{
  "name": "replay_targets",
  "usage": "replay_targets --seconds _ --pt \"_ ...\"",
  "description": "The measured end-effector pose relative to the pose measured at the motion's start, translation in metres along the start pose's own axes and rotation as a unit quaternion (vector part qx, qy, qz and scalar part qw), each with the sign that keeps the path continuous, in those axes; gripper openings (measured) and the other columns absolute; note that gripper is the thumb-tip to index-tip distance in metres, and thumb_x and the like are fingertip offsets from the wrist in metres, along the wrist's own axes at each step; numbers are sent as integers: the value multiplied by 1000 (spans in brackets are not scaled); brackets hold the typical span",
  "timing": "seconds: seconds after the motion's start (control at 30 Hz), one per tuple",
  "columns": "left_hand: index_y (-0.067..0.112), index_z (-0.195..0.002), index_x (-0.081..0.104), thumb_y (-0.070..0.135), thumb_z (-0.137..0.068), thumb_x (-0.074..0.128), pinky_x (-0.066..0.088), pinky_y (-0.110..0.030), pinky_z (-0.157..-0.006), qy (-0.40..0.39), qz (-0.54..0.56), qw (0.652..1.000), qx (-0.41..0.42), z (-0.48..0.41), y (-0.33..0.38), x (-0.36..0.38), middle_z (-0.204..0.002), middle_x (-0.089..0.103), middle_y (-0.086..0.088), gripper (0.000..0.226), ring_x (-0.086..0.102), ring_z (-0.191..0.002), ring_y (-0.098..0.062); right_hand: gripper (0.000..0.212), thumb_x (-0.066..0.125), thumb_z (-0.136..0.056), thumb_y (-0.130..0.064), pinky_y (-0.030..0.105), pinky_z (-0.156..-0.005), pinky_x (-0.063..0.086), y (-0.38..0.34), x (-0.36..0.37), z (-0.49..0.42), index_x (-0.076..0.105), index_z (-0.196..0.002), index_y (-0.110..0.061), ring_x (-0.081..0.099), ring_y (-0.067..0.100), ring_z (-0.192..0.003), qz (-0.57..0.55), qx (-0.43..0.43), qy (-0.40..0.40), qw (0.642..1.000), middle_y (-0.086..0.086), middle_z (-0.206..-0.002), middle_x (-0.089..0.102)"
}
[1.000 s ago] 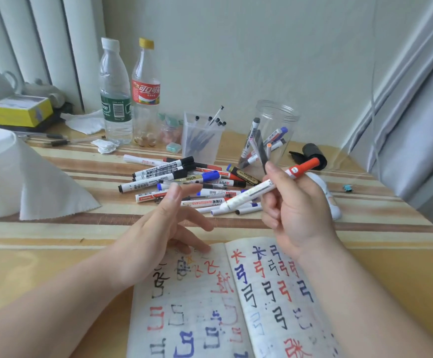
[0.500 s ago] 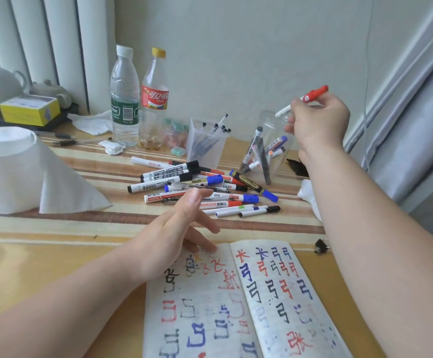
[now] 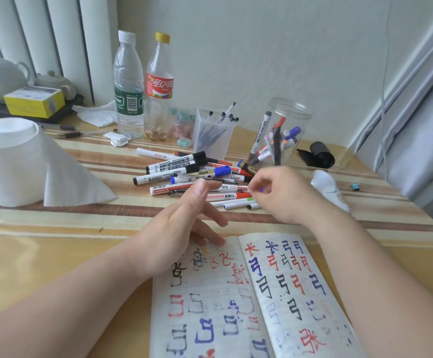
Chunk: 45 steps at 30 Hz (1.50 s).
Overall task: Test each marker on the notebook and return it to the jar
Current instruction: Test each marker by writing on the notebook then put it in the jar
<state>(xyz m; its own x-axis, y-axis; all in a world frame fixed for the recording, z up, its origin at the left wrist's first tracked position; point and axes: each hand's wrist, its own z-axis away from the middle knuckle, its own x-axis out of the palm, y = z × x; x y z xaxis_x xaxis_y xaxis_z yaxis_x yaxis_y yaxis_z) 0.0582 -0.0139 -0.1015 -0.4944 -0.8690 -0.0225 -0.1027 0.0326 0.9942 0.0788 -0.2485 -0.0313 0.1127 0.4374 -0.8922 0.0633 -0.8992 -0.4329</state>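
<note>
On the striped, glossy tabletop a loose heap of markers is seen between the clear jar and the open notebook. The markers are slim white cylinders with printed barrels and black, red or blue caps; several more are stood tilted inside the transparent, round plastic jar. The notebook's lined pages are covered with red, blue and black test strokes. The left hand is held with fingers spread, its fingertips pressed on the upper left page. The right hand is curled over the heap's near edge; it is blurred, and whether anything is pinched cannot be told.
</note>
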Motion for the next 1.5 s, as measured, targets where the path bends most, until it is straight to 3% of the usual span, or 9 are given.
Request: replay_targets --seconds 0.17,0.6,0.73,0.8,0.9,1.0,1.2,1.37,1.5 --pt "55 -134 54 97 -80 30 48 -49 -80 2 8 1000 5 1 2 1 -107 75 -5 72 77 -94 -34 25 65 -86 -19 30 -78 49 -1 17 10 67 -104 -36 55 10 -95 133 -40 -52 989 -19 -104 57" --pt "31 -139 54 85 -82 30 53 -48 -77 29 15 999 2 10 18 5 -99 74 -11 81 76 -91 -38 12 65 -80 -21 31 -62 46 1 19 6 57 -79 -29 54 7 -78 149 -132 -55 978 -15 -85 59" --pt "19 -132 58 65 -94 43 56 -52 -75 72 36 997 19 15 29 7 -95 72 -15 61 75 -88 -42 12 74 -89 -14 24 -65 48 5 12 14 69 -91 -25 61 9 -71 -99 -219 134 961 -8 -85 68" --pt "14 -123 61 38 -103 54 58 -52 -69 103 23 994 29 16 32 8 -93 71 -16 32 74 -82 -41 9 74 -90 -14 27 -55 49 -2 7 20 68 -97 -16 62 16 -62 -362 -177 192 895 6 -83 71" --pt "12 -121 63 18 -100 65 60 -47 -63 98 -4 995 20 16 33 9 -99 69 -20 22 74 -78 -37 8 69 -92 -11 23 -43 47 -14 10 31 62 -95 -10 60 13 -54 -615 -84 83 779 8 -75 68" --pt "14 -112 70 37 -93 71 55 -37 -55 58 -41 997 18 17 36 12 -87 72 -10 30 70 -67 -27 17 68 -87 -15 23 -48 54 -23 18 35 58 -95 -3 64 13 -57 -655 -44 9 754 8 -72 68" --pt "25 -84 73 45 -81 72 43 -21 -49 76 -91 992 36 16 31 8 -64 64 8 20 57 -53 -10 20 66 -86 -18 25 -53 57 -28 22 37 59 -93 -1 64 14 -60 -664 -31 4 747 9 -70 67" --pt "25 -85 72 49 -95 64 43 -21 -54 98 -163 979 72 15 27 7 -62 61 11 28 56 -54 -7 9 69 -88 -17 26 -41 45 -32 25 44 70 -82 -9 51 17 -55 -620 -32 -55 782 6 -64 56" --pt "32 -73 52 49 -100 44 40 -25 -52 81 -206 972 73 18 29 10 -52 53 9 33 47 -46 -9 19 66 -86 -24 25 -38 46 -40 27 50 72 -82 -7 55 16 -50 -611 -33 -78 787 7 -63 62"
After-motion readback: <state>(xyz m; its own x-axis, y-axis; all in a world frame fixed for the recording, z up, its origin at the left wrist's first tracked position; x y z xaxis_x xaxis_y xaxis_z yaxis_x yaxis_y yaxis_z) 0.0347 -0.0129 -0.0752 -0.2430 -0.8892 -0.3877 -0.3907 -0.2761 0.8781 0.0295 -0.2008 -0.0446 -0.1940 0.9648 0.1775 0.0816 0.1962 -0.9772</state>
